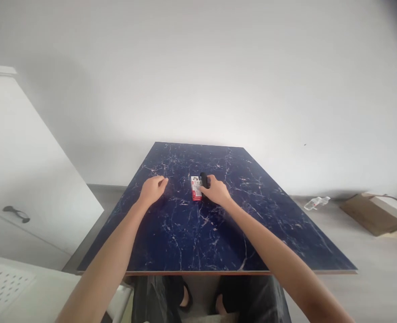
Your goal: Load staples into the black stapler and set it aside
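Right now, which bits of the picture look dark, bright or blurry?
Head view: top right corner nearly black; the wall looks brightest just above the table. Head view again: print on the small box is too soft to read; the black object at the right hand shows little detail.

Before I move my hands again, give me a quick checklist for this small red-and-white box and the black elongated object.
1. Right hand gripping the black elongated object: ok, thumb and fingers sit around it.
2. Small red-and-white box away from the edges of the dark-blue marbled table: ok.
3. Visible gap between box and black object: not ok, none shows.
4. Left hand apart from the box: ok.
5. Left hand free: cannot tell, it's curled and its palm is hidden.
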`<state>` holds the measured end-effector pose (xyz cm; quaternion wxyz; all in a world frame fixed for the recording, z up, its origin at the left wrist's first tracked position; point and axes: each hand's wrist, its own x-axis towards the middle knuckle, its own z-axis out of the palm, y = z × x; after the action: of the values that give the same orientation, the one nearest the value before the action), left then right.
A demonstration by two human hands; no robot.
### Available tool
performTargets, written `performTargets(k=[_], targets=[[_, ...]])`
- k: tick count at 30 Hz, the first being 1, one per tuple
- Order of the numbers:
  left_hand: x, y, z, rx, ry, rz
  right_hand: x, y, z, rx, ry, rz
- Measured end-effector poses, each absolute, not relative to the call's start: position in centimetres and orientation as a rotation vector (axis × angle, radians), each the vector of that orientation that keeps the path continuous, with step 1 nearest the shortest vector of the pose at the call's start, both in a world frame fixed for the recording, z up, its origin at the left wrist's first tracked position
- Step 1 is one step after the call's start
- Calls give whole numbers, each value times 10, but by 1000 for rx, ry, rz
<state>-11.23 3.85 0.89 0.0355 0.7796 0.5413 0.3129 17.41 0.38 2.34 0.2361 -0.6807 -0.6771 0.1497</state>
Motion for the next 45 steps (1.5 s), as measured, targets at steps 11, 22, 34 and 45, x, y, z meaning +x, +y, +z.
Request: performTargets(k=[11, 22, 34, 45], targets=[[-110, 41, 4, 1932, 2198, 970, 71, 64, -1, -1427, -1434, 867], [-97, 34, 9, 2348, 2108, 828, 87, 83, -12, -1252, -1694, 924], [-87, 32, 8, 2492, 1947, 1030, 91, 90, -21, -1177, -1557, 944], [-76, 22, 14, 2588, 1895, 1232, 92, 89, -23, -1178, -1501, 907]])
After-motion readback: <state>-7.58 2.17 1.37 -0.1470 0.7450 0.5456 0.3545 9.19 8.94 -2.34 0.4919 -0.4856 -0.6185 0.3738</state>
